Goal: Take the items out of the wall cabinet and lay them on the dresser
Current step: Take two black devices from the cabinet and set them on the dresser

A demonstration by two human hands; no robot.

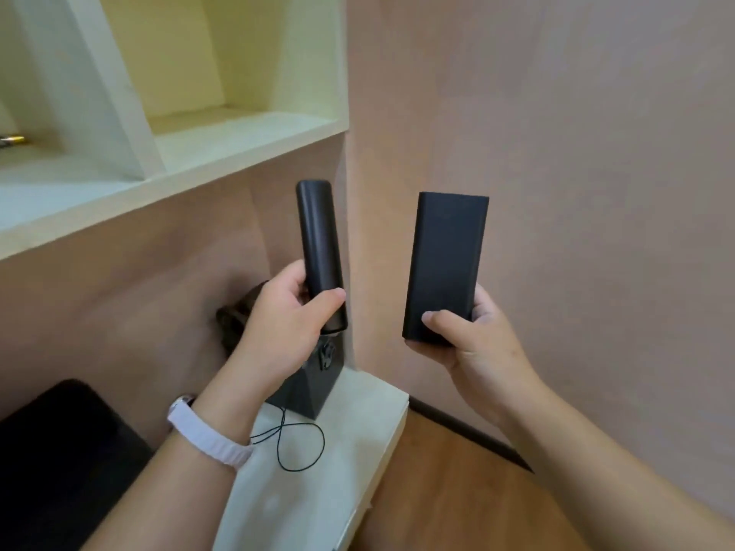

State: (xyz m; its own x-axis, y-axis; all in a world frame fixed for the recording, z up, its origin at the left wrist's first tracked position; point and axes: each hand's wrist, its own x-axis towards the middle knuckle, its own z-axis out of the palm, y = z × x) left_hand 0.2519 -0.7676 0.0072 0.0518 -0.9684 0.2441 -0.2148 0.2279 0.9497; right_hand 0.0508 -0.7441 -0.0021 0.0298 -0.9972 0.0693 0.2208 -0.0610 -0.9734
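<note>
Cabinet items are both out and in our hands: a slim black cylinder (319, 252) in the left hand (286, 324), a flat black slab (445, 268), likely a power bank, in the right hand (473, 344).

Left fingers (332, 298) are curled shut around the cylinder's lower end, thumb across the front; it stands nearly upright. Right fingers (435, 316) are closed on the slab's bottom end, thumb on its face, the rest behind. We hold each low, probably so the long bodies stay in sight and can be laid flat without regripping.

Wall cabinet (238, 125) sits above and to the left of the fingers; the near compartment looks empty. A small metallic object (12, 140) shows at the far left edge of the shelf; we cannot tell what it is.

Dresser (358, 431), a white top, lies below the fingers. Directly under the left fingers stands a dark angular stand (306, 391) with a thin black cord (294, 443) looped in front of it. A dark pad (59, 451) lies left of that, under the left forearm.

Judgement: both items remain to be set down. The stand and cord take up the back of the top, so the bare patch nearer us looks the safer spot; the cord could snag.
</note>
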